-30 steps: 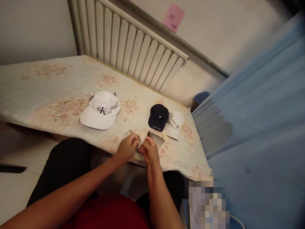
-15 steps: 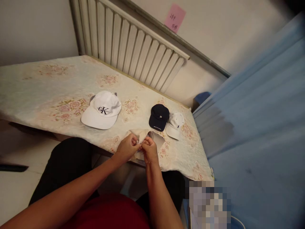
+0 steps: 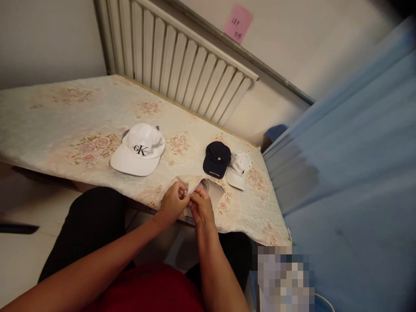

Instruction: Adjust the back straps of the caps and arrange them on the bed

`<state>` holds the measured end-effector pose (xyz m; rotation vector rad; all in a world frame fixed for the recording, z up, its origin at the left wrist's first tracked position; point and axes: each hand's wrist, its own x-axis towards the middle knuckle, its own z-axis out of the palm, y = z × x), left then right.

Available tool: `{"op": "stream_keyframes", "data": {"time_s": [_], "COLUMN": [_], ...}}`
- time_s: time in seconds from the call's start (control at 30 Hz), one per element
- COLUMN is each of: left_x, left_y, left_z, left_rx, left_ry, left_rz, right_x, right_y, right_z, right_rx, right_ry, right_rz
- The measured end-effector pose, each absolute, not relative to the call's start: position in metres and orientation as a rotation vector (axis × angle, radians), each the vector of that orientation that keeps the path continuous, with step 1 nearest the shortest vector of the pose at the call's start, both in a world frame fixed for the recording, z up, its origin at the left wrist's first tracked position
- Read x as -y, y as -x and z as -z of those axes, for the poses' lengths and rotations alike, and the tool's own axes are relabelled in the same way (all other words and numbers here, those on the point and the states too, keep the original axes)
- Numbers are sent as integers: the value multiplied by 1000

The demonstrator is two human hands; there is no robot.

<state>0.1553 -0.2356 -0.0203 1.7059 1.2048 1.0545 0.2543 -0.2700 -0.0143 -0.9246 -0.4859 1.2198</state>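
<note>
A beige cap lies on its side at the front edge of the table, its brim toward the right and part of its inside showing. My left hand is closed, pinching the cap's edge at the strap side. Close beside it, my right hand also pinches the edge, fingertips nearly meeting those of the left. What exactly sits between the fingertips is too small to see. Beyond my hands rest a black cap and a smaller white cap, touching each other. Farther left is a white cap with dark letters.
A floral cloth covers the table. Behind it stands a radiator against the wall, with a pink note above. A blue curtain hangs on the right. A blurred-out patch is at the lower right.
Both hands have shifted very slightly to the left at the beige cap, still pinching its edge. The other caps have stayed in place.
</note>
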Motion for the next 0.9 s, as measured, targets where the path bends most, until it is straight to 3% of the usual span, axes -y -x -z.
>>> {"op": "stream_keyframes", "data": {"time_s": [0.9], "left_x": [240], "left_y": [-153], "left_z": [15], "left_rx": [-1056], "left_ry": [-1544], "left_rz": [-1080], "right_x": [266], "right_y": [-258], "right_z": [10], "right_rx": [574], "right_ry": [857], "right_rz": [-1282]}}
